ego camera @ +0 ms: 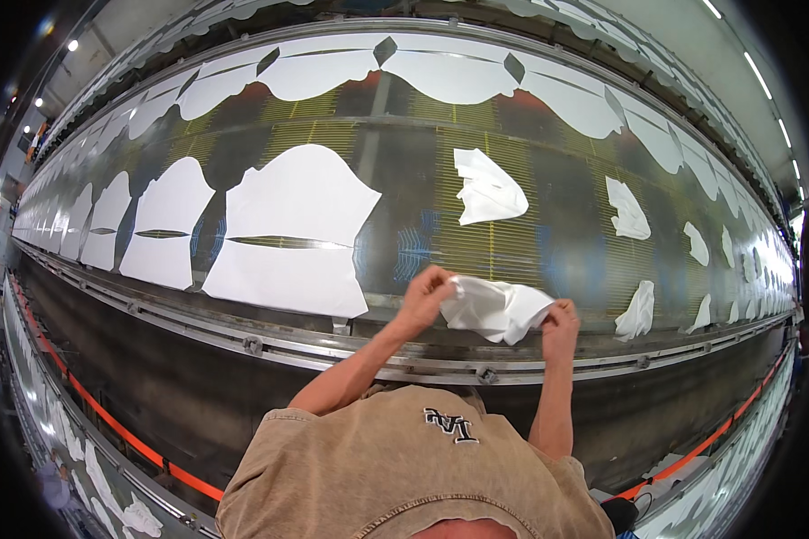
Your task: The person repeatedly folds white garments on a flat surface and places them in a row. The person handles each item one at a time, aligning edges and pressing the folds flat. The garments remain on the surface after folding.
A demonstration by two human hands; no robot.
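A crumpled white fabric piece (495,306) hangs between my two hands above the near edge of a long printing table (411,175). My left hand (428,296) pinches its upper left corner. At its right corner, the fingers of my right hand (561,323) are closed on the cloth. Beyond it, another rumpled white piece (489,188) lies on yellow line markings. To the left, a large cut panel (296,195) with a curved top lies flat, and a second flat panel (290,279) sits just below it, a narrow gap between them.
A metal rail (404,367) with knobs runs along the table's near edge. More flat panels (175,188) continue leftward; loose crumpled pieces (637,310) continue rightward. Scalloped white panels (310,74) line the far side. Behind me, an orange strip (121,431) borders another table.
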